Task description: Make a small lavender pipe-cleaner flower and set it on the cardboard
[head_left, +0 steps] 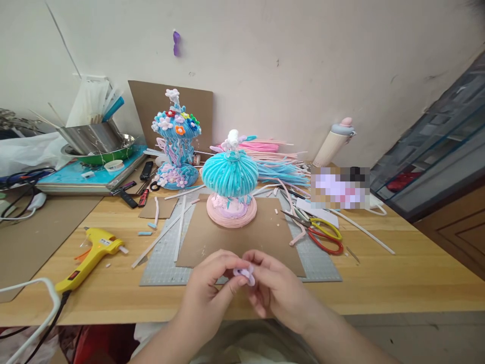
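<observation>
The wooden surface [382, 283] carried a gray cutting mat [161, 270]; a cardboard sheet [265, 240] lay over it, presumably as protection, beneath a turquoise domed ornament [230, 174]. In front, the left hand [212, 283] and right hand [278, 283] pinched a small looped lilac piece [249, 276] from either side, seemingly for fine control.

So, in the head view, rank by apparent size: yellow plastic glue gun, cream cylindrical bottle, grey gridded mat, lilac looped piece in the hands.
Largest to smallest:
Grey gridded mat
Yellow glue gun
Cream bottle
Lilac looped piece, partly covered
</observation>
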`<state>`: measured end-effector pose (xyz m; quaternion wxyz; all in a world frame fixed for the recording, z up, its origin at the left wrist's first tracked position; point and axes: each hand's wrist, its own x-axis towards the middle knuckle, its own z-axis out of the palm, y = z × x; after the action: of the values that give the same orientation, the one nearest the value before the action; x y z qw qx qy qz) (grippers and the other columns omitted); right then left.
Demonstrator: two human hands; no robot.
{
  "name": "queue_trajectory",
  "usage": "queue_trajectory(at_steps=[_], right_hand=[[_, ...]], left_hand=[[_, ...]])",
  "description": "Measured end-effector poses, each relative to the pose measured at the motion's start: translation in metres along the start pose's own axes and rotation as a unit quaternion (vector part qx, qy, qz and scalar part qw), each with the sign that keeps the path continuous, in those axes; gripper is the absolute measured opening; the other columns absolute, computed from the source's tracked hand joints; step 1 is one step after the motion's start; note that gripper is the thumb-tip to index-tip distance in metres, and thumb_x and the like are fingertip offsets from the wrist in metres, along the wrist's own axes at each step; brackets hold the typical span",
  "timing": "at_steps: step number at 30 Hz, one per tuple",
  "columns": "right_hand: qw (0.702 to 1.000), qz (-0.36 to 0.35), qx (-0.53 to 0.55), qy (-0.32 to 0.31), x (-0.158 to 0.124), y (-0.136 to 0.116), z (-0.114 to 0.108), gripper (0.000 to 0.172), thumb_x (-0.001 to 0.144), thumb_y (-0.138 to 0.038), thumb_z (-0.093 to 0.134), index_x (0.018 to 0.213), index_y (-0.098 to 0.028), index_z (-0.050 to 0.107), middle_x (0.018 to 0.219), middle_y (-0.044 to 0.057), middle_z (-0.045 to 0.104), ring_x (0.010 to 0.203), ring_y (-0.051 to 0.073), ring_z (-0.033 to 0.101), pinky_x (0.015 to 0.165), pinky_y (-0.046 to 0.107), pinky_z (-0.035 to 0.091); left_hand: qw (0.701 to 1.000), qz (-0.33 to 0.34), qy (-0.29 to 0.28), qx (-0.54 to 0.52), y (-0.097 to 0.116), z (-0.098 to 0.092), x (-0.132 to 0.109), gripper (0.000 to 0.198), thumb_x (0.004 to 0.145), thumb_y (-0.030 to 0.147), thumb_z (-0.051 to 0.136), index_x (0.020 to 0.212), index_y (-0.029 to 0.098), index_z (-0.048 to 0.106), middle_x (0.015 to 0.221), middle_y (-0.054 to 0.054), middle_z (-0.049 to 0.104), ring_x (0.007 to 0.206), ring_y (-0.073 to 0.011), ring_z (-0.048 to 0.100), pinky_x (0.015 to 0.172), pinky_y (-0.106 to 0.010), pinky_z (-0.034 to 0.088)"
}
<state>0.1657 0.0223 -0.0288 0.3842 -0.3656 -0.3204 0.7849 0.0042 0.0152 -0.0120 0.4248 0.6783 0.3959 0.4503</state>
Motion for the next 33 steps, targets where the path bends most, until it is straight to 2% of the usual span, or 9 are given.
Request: queue_trajectory(at_steps=[2,4,8,11,14,18,21,27,33], right_hand=[[0.968,-0.16,-0.171,0.094,-0.004,-0.002,0.002,0.021,0.084,-0.04,0.051,0.082,-0.019,0.049,0.066,-0.003,0.045,0.051,0.008,0.042,0.042,0.018,0.032],[0.892,-0.267,-0.345,0.118,-0.011,-0.009,0.004,0.021,0.086,-0.036,0.05,0.074,-0.018,0.05,0.07,-0.001,0.046,0.061,0.01,0.043,0.053,0.021,0.034],[0.806,-0.253,-0.531,0.068,-0.019,-0.02,0.008,0.015,0.085,-0.024,0.05,0.071,-0.018,0.051,0.071,-0.001,0.05,0.064,0.011,0.044,0.056,0.023,0.031],[0.819,-0.207,-0.531,0.061,-0.017,-0.019,0.01,0.017,0.086,-0.021,0.046,0.07,-0.018,0.051,0.069,-0.001,0.051,0.062,0.011,0.044,0.054,0.023,0.03],[0.88,-0.162,-0.443,0.057,-0.011,-0.014,0.009,0.018,0.084,-0.023,0.048,0.069,-0.017,0.053,0.066,-0.001,0.053,0.062,0.011,0.045,0.054,0.022,0.032],[0.959,-0.132,-0.241,0.07,-0.006,-0.013,0.003,0.02,0.079,-0.028,0.054,0.064,-0.016,0.048,0.052,-0.006,0.042,0.047,0.007,0.033,0.045,0.019,0.025],[0.983,-0.125,-0.106,0.079,-0.004,-0.015,-0.003,0.024,0.076,-0.032,0.058,0.063,-0.018,0.044,0.045,-0.011,0.027,0.041,0.005,0.016,0.04,0.018,0.013],[0.979,-0.125,-0.152,0.047,-0.01,-0.024,-0.01,0.025,0.081,-0.034,0.054,0.065,-0.018,0.043,0.048,-0.009,0.03,0.043,0.005,0.02,0.041,0.019,0.015],[0.906,-0.156,-0.393,-0.025,-0.021,-0.029,-0.005,0.019,0.085,-0.035,0.053,0.08,-0.017,0.051,0.068,-0.004,0.046,0.061,0.009,0.039,0.054,0.02,0.031]], left_hand=[[0.998,0.008,-0.002,0.058,0.001,-0.001,0.0,0.014,0.082,0.016,0.058,0.091,0.022,0.067,0.081,-0.004,0.065,0.075,-0.016,0.059,0.069,-0.025,0.046],[0.995,0.012,-0.012,0.099,0.003,-0.002,0.001,0.015,0.082,0.016,0.056,0.092,0.022,0.066,0.08,-0.004,0.064,0.072,-0.0157,0.059,0.067,-0.024,0.046],[0.987,0.003,-0.06,0.148,0.006,-0.002,0.001,0.017,0.084,0.015,0.052,0.092,0.021,0.066,0.08,-0.004,0.062,0.071,-0.0148,0.057,0.064,-0.023,0.044],[0.985,-0.023,-0.061,0.158,0.005,0.0,0.0,0.015,0.082,0.015,0.053,0.091,0.02,0.065,0.079,-0.003,0.062,0.07,-0.0146,0.056,0.063,-0.023,0.043],[0.989,-0.076,-0.045,0.121,0.002,0.003,-0.002,0.01,0.082,0.019,0.054,0.085,0.019,0.064,0.074,-0.002,0.062,0.067,-0.0142,0.054,0.062,-0.023,0.042],[0.976,-0.206,-0.032,-0.053,0.001,0.008,-0.002,0.014,0.077,0.029,0.06,0.07,0.017,0.057,0.059,0.002,0.054,0.054,-0.0112,0.047,0.05,-0.021,0.04],[0.941,-0.276,-0.034,-0.194,0.002,0.01,0.0,0.024,0.069,0.037,0.068,0.066,0.018,0.053,0.05,0.007,0.045,0.043,-0.0081,0.039,0.04,-0.019,0.039],[0.886,-0.333,-0.046,-0.32,-0.001,0.009,-0.001,0.022,0.069,0.031,0.07,0.066,0.015,0.055,0.052,0.004,0.053,0.039,-0.0046,0.038,0.035,-0.015,0.037],[0.846,-0.368,-0.084,-0.377,-0.004,0.008,-0.005,0.019,0.072,0.027,0.069,0.07,0.013,0.056,0.056,0.002,0.055,0.038,-0.0024,0.038,0.034,-0.013,0.038]])
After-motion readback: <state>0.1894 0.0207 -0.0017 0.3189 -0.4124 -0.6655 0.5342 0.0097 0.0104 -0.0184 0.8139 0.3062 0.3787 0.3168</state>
